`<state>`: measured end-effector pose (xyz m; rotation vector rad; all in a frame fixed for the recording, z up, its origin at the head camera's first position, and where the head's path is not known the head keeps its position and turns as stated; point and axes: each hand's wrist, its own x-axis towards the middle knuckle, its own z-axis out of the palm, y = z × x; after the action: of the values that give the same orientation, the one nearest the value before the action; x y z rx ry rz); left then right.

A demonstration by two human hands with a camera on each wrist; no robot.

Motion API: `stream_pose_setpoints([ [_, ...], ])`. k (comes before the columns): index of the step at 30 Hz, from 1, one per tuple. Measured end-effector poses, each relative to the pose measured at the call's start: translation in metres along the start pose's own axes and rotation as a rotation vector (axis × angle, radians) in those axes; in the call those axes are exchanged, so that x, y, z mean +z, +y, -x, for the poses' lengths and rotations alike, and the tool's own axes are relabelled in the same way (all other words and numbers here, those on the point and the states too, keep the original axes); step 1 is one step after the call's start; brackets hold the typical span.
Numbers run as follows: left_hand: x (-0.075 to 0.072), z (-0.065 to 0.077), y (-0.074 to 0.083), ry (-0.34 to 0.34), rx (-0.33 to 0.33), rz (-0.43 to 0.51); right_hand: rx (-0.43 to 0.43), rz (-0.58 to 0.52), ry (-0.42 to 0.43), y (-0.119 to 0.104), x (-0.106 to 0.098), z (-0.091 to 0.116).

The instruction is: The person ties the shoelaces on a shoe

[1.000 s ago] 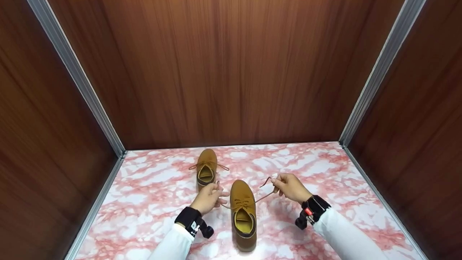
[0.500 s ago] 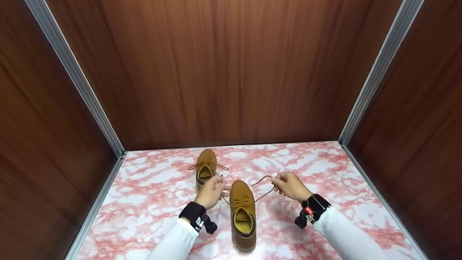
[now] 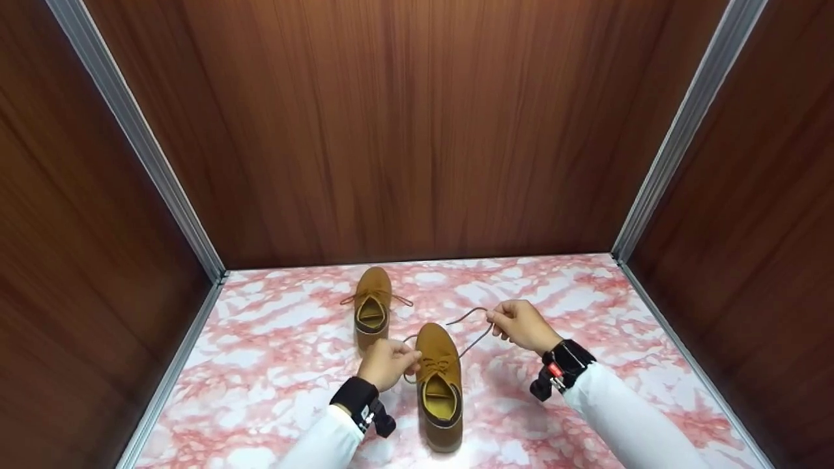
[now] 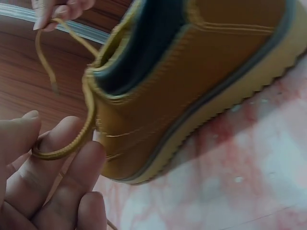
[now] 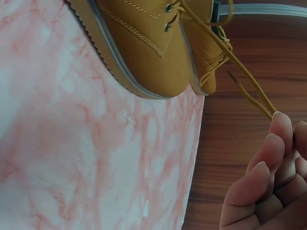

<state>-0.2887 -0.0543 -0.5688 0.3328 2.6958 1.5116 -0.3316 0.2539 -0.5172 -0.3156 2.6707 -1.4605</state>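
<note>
A tan lace-up ankle shoe [image 3: 438,426] stands upright in front of me, toe pointing away. At its left side, my left hand [image 3: 383,365] holds one end of its shoelace. The left wrist view shows that lace [image 4: 62,154] bent in a loop across the index finger by the thumb. Off to the right and raised, my right hand [image 3: 523,326] pinches the other lace end between thumb and fingertips. From there the lace [image 5: 249,76] runs taut to the eyelets, with its loose tip dangling toward the shoe's toe.
A matching tan shoe [image 3: 374,281], its laces tied in a bow, stands farther back on the left. The tabletop [image 3: 573,404] has a pink and white marbled pattern. Dark wood panels [image 3: 417,130] with metal corner strips [image 3: 684,124] enclose it on three sides.
My left hand has come closer to the near shoe, its fingertips now at the shoe's side and its lace looped. The right hand has risen slightly with its lace; both shoes stay put.
</note>
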Motion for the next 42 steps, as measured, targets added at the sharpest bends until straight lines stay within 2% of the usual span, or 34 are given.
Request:
stream_pose_setpoints([
  [4,0.005,0.005,-0.007,0.023,0.017,-0.063,-0.026,0.034,-0.003,-0.007,0.003,-0.005],
  [6,0.007,0.008,-0.010,0.031,0.018,-0.047,-0.039,0.064,-0.001,-0.011,0.005,-0.008],
  [9,0.011,0.012,-0.014,0.034,0.006,0.016,-0.063,0.112,0.002,-0.018,0.009,-0.012],
  [16,0.021,0.018,-0.021,0.018,-0.056,0.248,-0.176,0.266,0.001,-0.033,0.020,-0.019],
  [23,0.029,0.024,-0.029,0.050,-0.048,0.340,-0.256,0.391,0.005,-0.047,0.032,-0.027],
  [27,0.031,0.025,-0.032,0.079,-0.047,0.325,-0.287,0.450,0.008,-0.054,0.039,-0.031],
  [34,0.031,0.026,-0.032,0.074,-0.056,0.321,-0.306,0.530,0.000,-0.070,0.054,-0.035],
  [42,0.032,0.027,-0.031,0.095,-0.069,0.304,-0.501,0.498,-0.159,-0.083,0.070,-0.037],
])
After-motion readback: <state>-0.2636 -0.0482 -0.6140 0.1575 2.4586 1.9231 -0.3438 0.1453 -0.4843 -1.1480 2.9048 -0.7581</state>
